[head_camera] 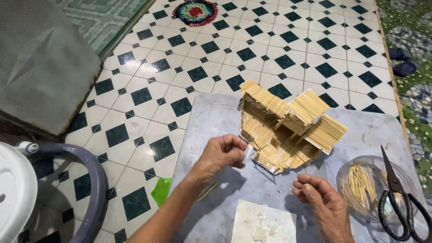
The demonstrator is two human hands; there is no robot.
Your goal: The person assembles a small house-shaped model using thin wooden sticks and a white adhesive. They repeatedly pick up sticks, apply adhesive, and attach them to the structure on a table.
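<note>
A small model house (288, 128) built of thin wooden sticks stands on a grey board (211, 121). My left hand (221, 154) is closed, its fingertips pinching a small pale piece right at the model's lower left corner. My right hand (321, 202) rests on the board just below the model with fingers curled; I see nothing in it. A white sheet with lumps of whitish paste (263, 223) lies between my forearms.
A clear round lid (360, 189) holding several wooden sticks sits at the right, black scissors (398, 198) lying across it. A green scrap (162, 191) lies by the board's left edge. Tiled floor, a grey hose (96, 189), a white container (15, 193) and a small round rug (195, 11) surround the board.
</note>
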